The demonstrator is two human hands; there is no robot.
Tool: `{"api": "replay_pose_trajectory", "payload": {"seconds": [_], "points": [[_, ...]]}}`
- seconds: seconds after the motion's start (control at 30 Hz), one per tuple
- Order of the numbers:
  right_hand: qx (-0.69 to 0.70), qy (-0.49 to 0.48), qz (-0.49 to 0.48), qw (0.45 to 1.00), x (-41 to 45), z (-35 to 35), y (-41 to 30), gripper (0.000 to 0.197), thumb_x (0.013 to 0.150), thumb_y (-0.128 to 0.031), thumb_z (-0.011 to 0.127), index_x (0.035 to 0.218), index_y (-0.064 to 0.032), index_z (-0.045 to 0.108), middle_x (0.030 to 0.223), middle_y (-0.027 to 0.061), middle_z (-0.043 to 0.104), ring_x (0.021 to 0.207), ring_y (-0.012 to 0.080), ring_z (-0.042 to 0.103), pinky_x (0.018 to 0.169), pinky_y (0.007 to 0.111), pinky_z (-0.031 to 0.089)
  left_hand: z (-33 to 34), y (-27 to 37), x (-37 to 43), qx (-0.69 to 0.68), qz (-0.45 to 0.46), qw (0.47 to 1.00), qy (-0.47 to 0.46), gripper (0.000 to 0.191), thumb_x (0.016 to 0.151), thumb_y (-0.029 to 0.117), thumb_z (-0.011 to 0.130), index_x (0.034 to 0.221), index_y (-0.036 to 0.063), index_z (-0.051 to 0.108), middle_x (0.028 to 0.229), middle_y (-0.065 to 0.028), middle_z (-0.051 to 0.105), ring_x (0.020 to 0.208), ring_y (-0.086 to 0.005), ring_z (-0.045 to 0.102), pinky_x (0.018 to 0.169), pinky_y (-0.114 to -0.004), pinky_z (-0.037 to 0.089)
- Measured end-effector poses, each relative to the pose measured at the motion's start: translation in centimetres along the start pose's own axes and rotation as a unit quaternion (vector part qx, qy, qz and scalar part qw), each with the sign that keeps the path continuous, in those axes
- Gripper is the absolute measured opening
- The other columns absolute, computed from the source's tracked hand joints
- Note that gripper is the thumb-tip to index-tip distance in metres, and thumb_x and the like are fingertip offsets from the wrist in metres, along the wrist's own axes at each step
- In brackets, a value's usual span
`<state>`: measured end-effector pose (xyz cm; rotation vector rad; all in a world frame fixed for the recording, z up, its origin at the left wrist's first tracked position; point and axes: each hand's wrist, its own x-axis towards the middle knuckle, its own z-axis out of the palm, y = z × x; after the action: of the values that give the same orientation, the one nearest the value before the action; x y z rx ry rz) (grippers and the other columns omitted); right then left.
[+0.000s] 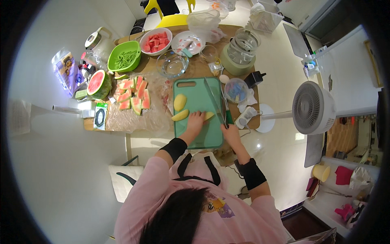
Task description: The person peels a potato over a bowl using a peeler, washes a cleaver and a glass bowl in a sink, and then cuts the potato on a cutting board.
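Note:
My left hand (196, 120) presses a pale-yellow peeled piece (209, 115), perhaps potato or mango, onto the green cutting board (199, 138); the fingers hide part of it. In my right hand (230, 134) is the handle of a long kitchen knife (214, 99). Its blade points away from me, lying over the board's right part, to the right of the held piece. A yellow wedge (180, 115) rests at the board's left edge, just left of my left hand. Above that wedge sits a larger rounded yellow piece (180, 102).
Watermelon rinds (137, 94) and a cut watermelon (99, 84) lie at left. Behind are a green basket of beans (125, 58), a bowl of watermelon chunks (156, 41) and a glass bowl (172, 64). A green-handled tool (228, 116), egg (224, 79) and power strip (245, 117) flank the board's right.

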<state>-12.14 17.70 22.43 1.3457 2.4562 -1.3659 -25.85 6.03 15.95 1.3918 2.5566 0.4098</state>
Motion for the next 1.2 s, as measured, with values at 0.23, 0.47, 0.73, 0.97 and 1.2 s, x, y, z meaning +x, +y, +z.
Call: {"api": "replay_pose_trajectory", "payload": {"seconds": [0.23,0.47,0.73,0.97,1.2], "points": [[-0.036,-0.038,0.005,0.999,-1.4,1.2,-0.6,0.041,0.073,-0.035,0.052,0.066,0.0057,0.055,0.059,0.0236,0.053,0.062,0.0377,0.055,0.056,0.041,0.042,-1.2,-0.9,-2.2,-0.087,0.015,0.996,0.017,0.046,0.069,0.018,0.062,0.109,0.0014,0.048,0.1,-0.0138,0.05,0.092,-0.0296,0.049,0.08,-0.036,0.041],[-0.056,-0.053,-0.002,0.997,-2.1,1.1,-1.5,0.047,0.072,-0.038,0.052,0.066,0.0087,0.055,0.062,0.0262,0.053,0.062,0.0388,0.054,0.057,0.043,0.044,-1.1,-0.7,-1.8,-0.129,-0.031,0.991,0.021,0.032,0.073,0.017,0.057,0.103,0.0051,0.055,0.092,-0.0108,0.055,0.085,-0.027,0.052,0.071,-0.036,0.045],[-0.068,-0.061,0.011,0.996,-2.4,0.4,-2.3,0.043,0.07,-0.037,0.052,0.067,0.0055,0.057,0.063,0.023,0.055,0.062,0.037,0.056,0.059,0.041,0.044,-1.3,-0.4,-1.5,-0.143,-0.02,0.989,0.037,0.026,0.074,0.016,0.056,0.098,0.0054,0.058,0.087,-0.011,0.056,0.082,-0.0271,0.054,0.068,-0.035,0.045],[-0.083,-0.08,0.012,0.993,-2.3,0.5,-2.1,0.042,0.07,-0.036,0.052,0.068,0.0059,0.057,0.063,0.0237,0.055,0.062,0.0373,0.055,0.06,0.042,0.044,-1.1,-0.6,-1.5,-0.172,-0.016,0.984,0.053,0.024,0.074,0.015,0.057,0.094,0.0021,0.06,0.087,-0.0129,0.057,0.077,-0.0287,0.055,0.066,-0.035,0.045],[-0.049,-0.071,0.008,0.996,-1.5,2.2,-0.5,0.045,0.07,-0.038,0.054,0.062,0.006,0.055,0.059,0.0234,0.053,0.059,0.0374,0.054,0.056,0.043,0.044,-1.1,-0.6,-1.5,-0.163,-0.017,0.986,0.043,0.025,0.074,0.015,0.057,0.096,0.0039,0.059,0.086,-0.0125,0.056,0.078,-0.0289,0.054,0.065,-0.036,0.044]]}}
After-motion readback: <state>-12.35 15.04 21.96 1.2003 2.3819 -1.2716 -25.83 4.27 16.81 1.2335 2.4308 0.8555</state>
